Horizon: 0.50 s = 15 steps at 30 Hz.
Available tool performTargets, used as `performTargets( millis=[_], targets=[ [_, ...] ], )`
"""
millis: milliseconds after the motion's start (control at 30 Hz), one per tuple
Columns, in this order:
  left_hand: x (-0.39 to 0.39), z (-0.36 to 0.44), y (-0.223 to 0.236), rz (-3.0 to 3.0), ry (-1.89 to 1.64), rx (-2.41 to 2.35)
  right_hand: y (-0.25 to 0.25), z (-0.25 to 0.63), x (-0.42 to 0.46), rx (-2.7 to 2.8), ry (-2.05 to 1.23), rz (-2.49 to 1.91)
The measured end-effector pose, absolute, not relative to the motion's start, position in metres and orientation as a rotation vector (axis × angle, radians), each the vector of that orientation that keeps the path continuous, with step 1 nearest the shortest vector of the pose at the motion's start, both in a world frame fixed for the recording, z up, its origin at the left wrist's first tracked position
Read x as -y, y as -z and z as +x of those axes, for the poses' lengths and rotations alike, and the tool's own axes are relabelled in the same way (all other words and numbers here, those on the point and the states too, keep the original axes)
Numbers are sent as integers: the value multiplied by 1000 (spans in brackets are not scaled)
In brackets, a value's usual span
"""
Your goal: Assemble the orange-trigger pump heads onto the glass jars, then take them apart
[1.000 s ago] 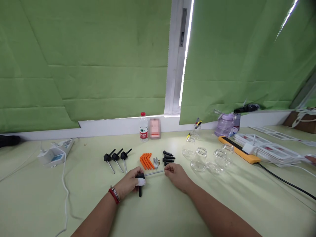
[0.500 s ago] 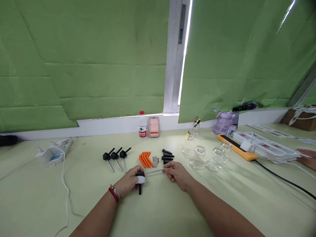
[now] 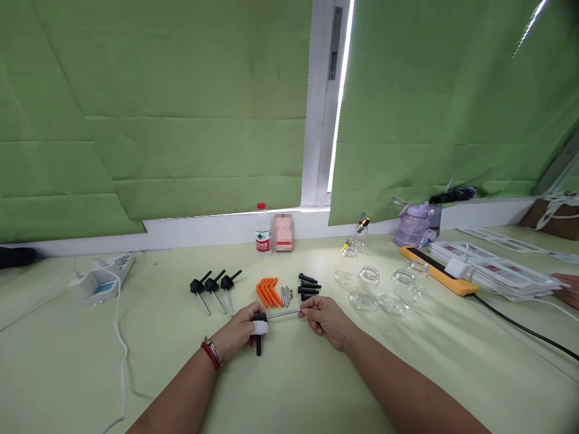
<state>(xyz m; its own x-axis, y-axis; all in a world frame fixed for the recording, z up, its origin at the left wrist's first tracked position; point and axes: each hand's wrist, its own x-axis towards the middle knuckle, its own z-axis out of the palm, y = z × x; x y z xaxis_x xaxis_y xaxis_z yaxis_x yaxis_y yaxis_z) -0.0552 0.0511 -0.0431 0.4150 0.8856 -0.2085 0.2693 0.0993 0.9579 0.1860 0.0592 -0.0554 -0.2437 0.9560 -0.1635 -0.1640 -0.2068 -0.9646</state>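
My left hand [image 3: 246, 325], with white tape around a digit, is closed around the black head of a part whose thin metal rod [image 3: 284, 313] points right. A black stub of this part [image 3: 259, 345] sticks out below the fingers. The rod's far end is pinched in my right hand [image 3: 320, 316]; whether a small piece sits there is hidden. Similar black-headed rod parts [image 3: 212, 284] lie beyond my left hand. Orange angled pieces [image 3: 269, 292], small metal screws or pins [image 3: 286, 295] and black ridged pieces [image 3: 308, 286] lie just beyond both hands.
Several clear glass jars [image 3: 368, 277] stand on the right, one holding yellow-handled tools [image 3: 362, 226]. Behind are a water bottle [image 3: 263, 232] and a pink box [image 3: 284, 233]. Power strips [image 3: 436, 271] and cables flank the table. Another person's hand [image 3: 567, 289] shows at the right edge.
The whole view has shifted very slightly. Both hands keep the same hold on the black-headed rod part.
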Motion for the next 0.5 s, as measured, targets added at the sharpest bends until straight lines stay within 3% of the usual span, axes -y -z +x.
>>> performTargets(
  millis=[500],
  targets=[
    [-50, -52, 38, 1443, -608, -1118, 60, 189, -61, 1217, -1624, -1061]
  ],
)
